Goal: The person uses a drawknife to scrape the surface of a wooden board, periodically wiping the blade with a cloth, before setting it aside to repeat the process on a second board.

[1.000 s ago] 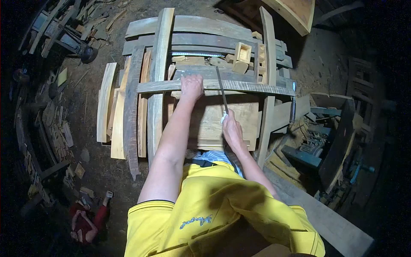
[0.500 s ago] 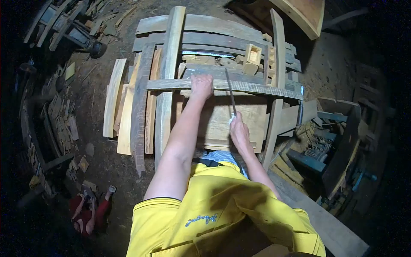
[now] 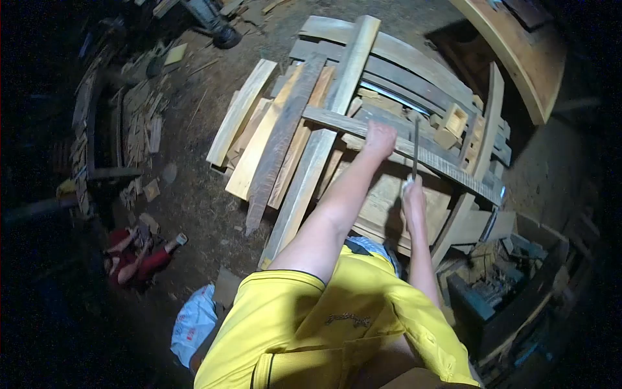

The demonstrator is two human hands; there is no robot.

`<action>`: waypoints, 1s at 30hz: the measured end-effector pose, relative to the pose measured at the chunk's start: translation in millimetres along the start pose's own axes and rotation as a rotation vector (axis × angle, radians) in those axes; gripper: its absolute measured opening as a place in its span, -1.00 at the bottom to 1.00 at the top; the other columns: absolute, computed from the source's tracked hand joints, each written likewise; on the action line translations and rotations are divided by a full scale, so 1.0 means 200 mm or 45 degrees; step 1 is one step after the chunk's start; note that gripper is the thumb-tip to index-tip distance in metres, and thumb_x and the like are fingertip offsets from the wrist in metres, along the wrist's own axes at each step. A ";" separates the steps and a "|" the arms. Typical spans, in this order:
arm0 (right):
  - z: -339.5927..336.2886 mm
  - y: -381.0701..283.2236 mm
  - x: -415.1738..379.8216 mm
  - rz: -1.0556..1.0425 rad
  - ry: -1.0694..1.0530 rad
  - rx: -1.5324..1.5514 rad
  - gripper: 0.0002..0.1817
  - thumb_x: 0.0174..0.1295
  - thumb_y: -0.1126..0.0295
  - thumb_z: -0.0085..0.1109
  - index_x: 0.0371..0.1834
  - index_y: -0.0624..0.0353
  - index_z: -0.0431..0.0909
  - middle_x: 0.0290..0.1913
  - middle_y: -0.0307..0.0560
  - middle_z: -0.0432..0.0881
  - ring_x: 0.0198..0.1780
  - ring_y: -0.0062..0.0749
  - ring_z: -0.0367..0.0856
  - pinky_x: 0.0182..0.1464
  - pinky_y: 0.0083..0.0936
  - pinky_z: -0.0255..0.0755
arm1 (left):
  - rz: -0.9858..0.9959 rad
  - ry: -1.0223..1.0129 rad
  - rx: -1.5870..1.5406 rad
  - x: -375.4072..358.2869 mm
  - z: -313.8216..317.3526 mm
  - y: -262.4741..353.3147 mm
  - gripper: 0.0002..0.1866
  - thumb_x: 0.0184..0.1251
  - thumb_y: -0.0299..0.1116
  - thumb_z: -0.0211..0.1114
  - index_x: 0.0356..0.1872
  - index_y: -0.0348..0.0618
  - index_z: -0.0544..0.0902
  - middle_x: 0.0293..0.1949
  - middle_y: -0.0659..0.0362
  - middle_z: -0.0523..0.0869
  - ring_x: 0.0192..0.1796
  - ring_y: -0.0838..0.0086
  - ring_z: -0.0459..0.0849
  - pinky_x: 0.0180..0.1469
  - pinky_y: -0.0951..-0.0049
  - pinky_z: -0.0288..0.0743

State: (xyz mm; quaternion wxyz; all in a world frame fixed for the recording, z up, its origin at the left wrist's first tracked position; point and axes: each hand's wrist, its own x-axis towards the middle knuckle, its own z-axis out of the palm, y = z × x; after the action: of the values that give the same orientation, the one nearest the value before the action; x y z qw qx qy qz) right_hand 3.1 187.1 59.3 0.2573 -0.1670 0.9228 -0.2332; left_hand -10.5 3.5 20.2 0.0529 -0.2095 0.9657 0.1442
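A long narrow board point(image 3: 447, 165) lies across two longer boards on a low stack of planks. My left hand point(image 3: 380, 139) is closed around its middle. In my right hand point(image 3: 413, 189) is the pale handle of a thin, dark, narrow-bladed tool point(image 3: 416, 139), whose blade crosses the narrow board to the right of my left hand. Whether the blade touches the wood cannot be told. Pale marks run along the board's right part. A small hollowed wooden block point(image 3: 451, 125) rests beyond the board.
Loose planks point(image 3: 241, 113) lie at the left of the stack. On the right stands a wooden box point(image 3: 538, 285) with metal parts. A person in red point(image 3: 139, 259) sits at the lower left, near a white bag point(image 3: 194, 324). A large wooden panel point(image 3: 512, 52) is at the upper right.
The view has turned, so the stack appears tilted and farther right. A white bag has come into view. Both hands keep their holds on the board and the tool.
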 end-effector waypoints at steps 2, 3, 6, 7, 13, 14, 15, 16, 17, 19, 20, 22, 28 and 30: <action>-0.03 0.01 -0.09 -0.002 0.003 -0.024 -0.72 0.30 0.28 -0.25 -0.06 0.23 0.28 -0.36 0.38 0.51 -0.25 0.28 0.51 -0.25 -0.02 0.31 | 0.008 -0.047 0.052 0.01 0.02 0.01 -0.77 0.07 -0.35 0.11 -0.23 -0.10 0.59 -0.22 0.04 0.66 -0.08 0.24 0.61 0.08 0.03 0.25; -0.05 0.01 -0.11 0.007 -0.003 0.018 -0.71 0.30 0.28 -0.24 -0.06 0.24 0.28 -0.35 0.39 0.51 -0.24 0.28 0.50 -0.24 -0.02 0.30 | -0.026 -0.047 0.039 0.02 0.03 0.00 -0.77 0.07 -0.35 0.11 -0.23 -0.10 0.59 -0.22 0.04 0.66 -0.08 0.24 0.61 0.08 0.03 0.25; -0.02 0.00 -0.04 0.038 -0.062 0.060 -0.71 0.29 0.28 -0.23 -0.06 0.25 0.28 -0.32 0.41 0.51 -0.20 0.27 0.50 -0.21 -0.01 0.29 | 0.016 0.032 0.090 0.01 0.07 0.00 -0.76 0.12 -0.33 0.08 -0.19 -0.08 0.58 -0.17 0.06 0.65 -0.05 0.27 0.58 0.10 0.05 0.21; -0.05 -0.02 0.03 0.053 -0.088 0.067 -0.71 0.29 0.28 -0.23 -0.07 0.26 0.28 -0.31 0.43 0.51 -0.19 0.26 0.50 -0.19 -0.02 0.28 | 0.036 0.051 0.070 0.02 0.07 0.02 -0.76 0.12 -0.33 0.08 -0.19 -0.08 0.58 -0.17 0.06 0.65 -0.05 0.27 0.58 0.10 0.05 0.21; -0.02 -0.01 0.11 0.113 -0.128 0.092 -0.68 0.29 0.27 -0.25 -0.05 0.28 0.31 -0.28 0.38 0.54 -0.18 0.21 0.53 -0.19 -0.08 0.33 | 0.029 0.162 0.230 0.02 0.14 -0.01 -0.82 0.09 -0.34 0.09 -0.31 -0.06 0.61 -0.33 0.11 0.66 -0.18 0.27 0.62 0.07 0.01 0.23; 0.00 0.04 0.06 0.112 -0.124 0.047 -0.68 0.30 0.27 -0.25 -0.05 0.28 0.31 -0.29 0.38 0.53 -0.18 0.23 0.53 -0.20 -0.08 0.34 | 0.019 0.160 0.227 0.02 0.13 -0.03 -0.82 0.09 -0.34 0.09 -0.31 -0.06 0.61 -0.33 0.11 0.66 -0.18 0.27 0.62 0.07 0.01 0.23; -0.01 0.06 0.01 0.128 -0.110 -0.008 -0.69 0.31 0.27 -0.25 -0.05 0.28 0.31 -0.29 0.38 0.53 -0.19 0.24 0.53 -0.21 -0.08 0.34 | 0.019 0.154 0.164 0.03 0.12 -0.02 -0.80 0.10 -0.34 0.08 -0.28 -0.08 0.60 -0.31 0.09 0.66 -0.17 0.27 0.62 0.09 0.01 0.22; -0.04 0.07 -0.01 0.152 -0.109 -0.028 -0.69 0.31 0.27 -0.25 -0.05 0.28 0.31 -0.29 0.38 0.53 -0.19 0.24 0.53 -0.21 -0.08 0.34 | 0.024 0.141 0.094 0.02 0.13 0.00 -0.79 0.12 -0.34 0.07 -0.25 -0.10 0.59 -0.29 0.08 0.66 -0.15 0.26 0.62 0.11 0.00 0.21; -0.05 0.06 0.01 0.109 -0.102 -0.008 -0.69 0.31 0.27 -0.26 -0.05 0.28 0.30 -0.29 0.38 0.53 -0.19 0.24 0.52 -0.22 -0.07 0.35 | 0.034 0.126 0.072 0.02 0.14 0.01 -0.79 0.12 -0.34 0.07 -0.25 -0.10 0.59 -0.29 0.08 0.66 -0.15 0.26 0.62 0.11 0.00 0.21; -0.04 0.06 0.14 0.035 -0.106 -0.009 -0.68 0.32 0.27 -0.28 -0.03 0.28 0.29 -0.32 0.36 0.54 -0.25 0.20 0.54 -0.25 -0.07 0.36 | 0.029 0.103 0.135 0.01 0.12 0.01 -0.74 0.15 -0.34 0.04 -0.16 -0.14 0.56 -0.23 0.06 0.65 -0.11 0.26 0.61 0.12 0.01 0.19; -0.08 -0.06 0.17 0.107 -0.139 -0.013 -0.68 0.32 0.27 -0.27 -0.02 0.28 0.29 -0.34 0.34 0.54 -0.28 0.16 0.55 -0.26 -0.08 0.36 | 0.050 0.101 0.138 0.02 0.14 0.00 -0.71 0.17 -0.35 0.02 -0.09 -0.16 0.53 -0.18 0.03 0.64 -0.06 0.26 0.60 0.11 0.01 0.19; -0.11 -0.19 0.16 0.160 -0.183 -0.002 -0.68 0.32 0.26 -0.27 -0.02 0.27 0.29 -0.36 0.32 0.54 -0.31 0.11 0.56 -0.28 -0.09 0.37 | 0.053 0.076 0.121 0.01 0.13 -0.01 -0.71 0.17 -0.35 0.02 -0.10 -0.16 0.54 -0.17 0.03 0.64 -0.06 0.26 0.60 0.11 0.01 0.20; -0.02 -0.01 0.06 0.060 -0.153 0.046 -0.65 0.31 0.26 -0.25 0.06 0.22 0.27 -0.46 0.21 0.52 -0.46 -0.09 0.54 -0.44 -0.24 0.34 | 0.028 0.170 0.174 0.02 0.14 -0.03 -0.77 0.14 -0.33 0.04 -0.23 -0.11 0.60 -0.27 0.06 0.68 -0.11 0.25 0.62 0.05 0.01 0.26; -0.06 -0.04 0.08 0.231 -0.192 0.150 -0.66 0.30 0.28 -0.25 0.07 0.20 0.26 -0.45 0.19 0.52 -0.46 -0.07 0.51 -0.38 -0.23 0.34 | -0.006 0.047 0.057 0.08 0.20 -0.01 -0.80 0.08 -0.32 0.13 -0.28 -0.07 0.63 -0.26 0.10 0.69 -0.11 0.29 0.62 0.05 0.03 0.28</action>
State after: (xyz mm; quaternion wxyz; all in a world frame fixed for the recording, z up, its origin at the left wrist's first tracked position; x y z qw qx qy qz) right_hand -15.0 177.1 66.7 0.3554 -0.0844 0.8968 -0.2496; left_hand -22.8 8.3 -21.1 0.0402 -0.2132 0.9690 0.1184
